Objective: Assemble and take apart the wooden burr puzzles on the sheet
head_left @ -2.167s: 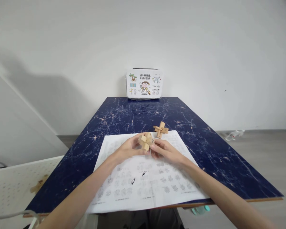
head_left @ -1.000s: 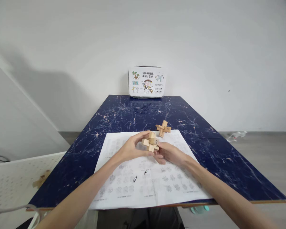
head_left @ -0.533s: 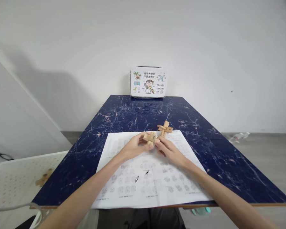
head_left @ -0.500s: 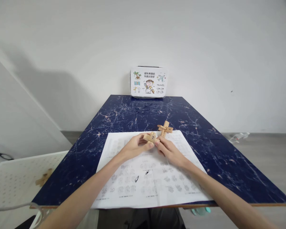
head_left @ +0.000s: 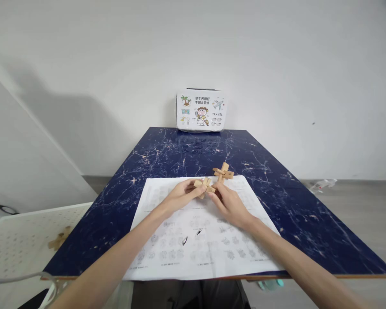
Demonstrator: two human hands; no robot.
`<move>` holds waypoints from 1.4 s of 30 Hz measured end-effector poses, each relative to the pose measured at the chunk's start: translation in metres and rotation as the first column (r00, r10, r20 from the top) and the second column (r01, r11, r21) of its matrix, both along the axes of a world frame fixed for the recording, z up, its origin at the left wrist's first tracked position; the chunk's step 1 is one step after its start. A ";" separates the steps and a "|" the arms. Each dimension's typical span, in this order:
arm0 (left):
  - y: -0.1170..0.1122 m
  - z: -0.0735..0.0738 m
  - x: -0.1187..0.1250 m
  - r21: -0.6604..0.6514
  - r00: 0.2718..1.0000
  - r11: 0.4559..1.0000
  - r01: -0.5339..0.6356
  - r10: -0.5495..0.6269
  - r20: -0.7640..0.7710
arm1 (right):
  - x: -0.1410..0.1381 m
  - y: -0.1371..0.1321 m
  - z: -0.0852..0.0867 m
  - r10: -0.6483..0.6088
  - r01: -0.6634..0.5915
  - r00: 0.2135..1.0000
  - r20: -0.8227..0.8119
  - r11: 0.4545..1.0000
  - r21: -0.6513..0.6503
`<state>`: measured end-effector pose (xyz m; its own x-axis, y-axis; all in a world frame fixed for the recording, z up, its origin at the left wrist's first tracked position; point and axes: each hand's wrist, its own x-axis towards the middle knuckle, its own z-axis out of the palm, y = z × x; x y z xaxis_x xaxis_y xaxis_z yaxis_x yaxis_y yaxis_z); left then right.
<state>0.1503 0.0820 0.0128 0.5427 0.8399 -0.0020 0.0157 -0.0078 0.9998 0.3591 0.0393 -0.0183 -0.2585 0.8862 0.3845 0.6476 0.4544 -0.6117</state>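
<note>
- The wooden cross puzzle (head_left: pixel 204 187) sits between the two hands, at the fingertips rather than in a palm, low over the far edge of the printed sheet (head_left: pixel 196 240). Whether it touches the paper cannot be told.
- The left hand (head_left: pixel 179 198) closes on it from the left, thumb and fingers curled round its near sticks. The right hand (head_left: pixel 230 205) pinches its right end with the fingertips, so both hands are clamped on the one puzzle.
- Its sticks cross, so no single long axis stands out. One stick runs roughly left to right with the right end a little lower, and another rises from the middle.
- Count: two cross puzzles on the dark blue marbled table (head_left: pixel 276 201) — the held one and a second cross puzzle (head_left: pixel 223 173) just beyond it, untouched.
- There is one sheet and one illustrated box (head_left: pixel 201 110) at the table's far edge.
- A single wooden piece (head_left: pixel 59 238) lies well apart on the white perforated shelf (head_left: pixel 16 240) to the left.
</note>
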 end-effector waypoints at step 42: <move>0.008 -0.004 -0.014 0.667 0.948 0.729 0.153 0.083 -0.308 | 0.001 0.000 0.008 0.061 -0.183 0.925 -0.376 0.937 -0.297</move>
<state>0.1367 0.0904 0.0090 0.6426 0.6586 0.3916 0.2935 -0.6836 0.6682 0.3600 0.0396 -0.0101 -0.2724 0.9468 0.1715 0.3110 0.2554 -0.9155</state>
